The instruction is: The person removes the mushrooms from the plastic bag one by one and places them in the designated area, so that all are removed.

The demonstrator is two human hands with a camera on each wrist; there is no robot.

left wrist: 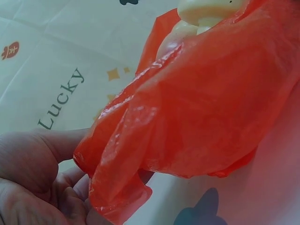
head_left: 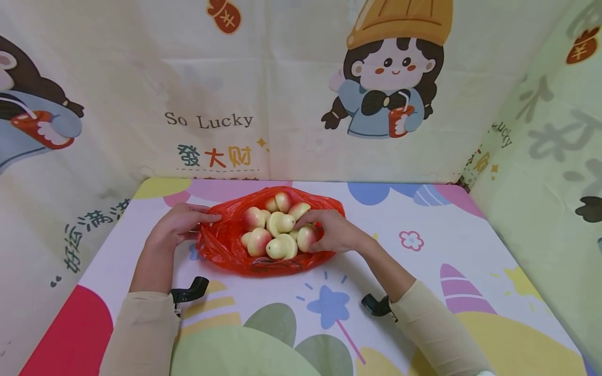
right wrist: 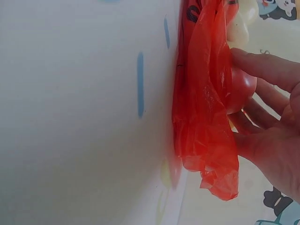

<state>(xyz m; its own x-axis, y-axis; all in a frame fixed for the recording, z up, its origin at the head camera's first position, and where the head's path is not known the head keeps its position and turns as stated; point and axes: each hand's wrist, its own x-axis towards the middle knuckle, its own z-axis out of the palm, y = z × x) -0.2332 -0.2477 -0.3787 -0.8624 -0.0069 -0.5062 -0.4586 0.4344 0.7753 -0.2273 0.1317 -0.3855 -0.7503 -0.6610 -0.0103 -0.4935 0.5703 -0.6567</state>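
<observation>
A red plastic bag (head_left: 226, 256) lies spread wide at the middle of the table. Inside it are several smooth, mushroom-shaped pieces (head_left: 282, 246), cream with a pink-red blush. At the bag's left edge my left hand (head_left: 181, 224) pinches the plastic between thumb and fingers; the left wrist view shows the red folds (left wrist: 122, 154) there. My right hand (head_left: 336, 232) reaches over the bag's right side, its fingers curled round a blushed mushroom-shaped piece (head_left: 307, 237). In the right wrist view that reddish piece (right wrist: 243, 89) sits at the fingers, partly hidden behind the bag.
A patterned cloth covers the table (head_left: 376, 219), printed with stars, flowers and cones. Cloth walls (head_left: 291, 104) with cartoon figures and lettering rise behind and at both sides. A small black camera (head_left: 376, 305) is strapped near each wrist.
</observation>
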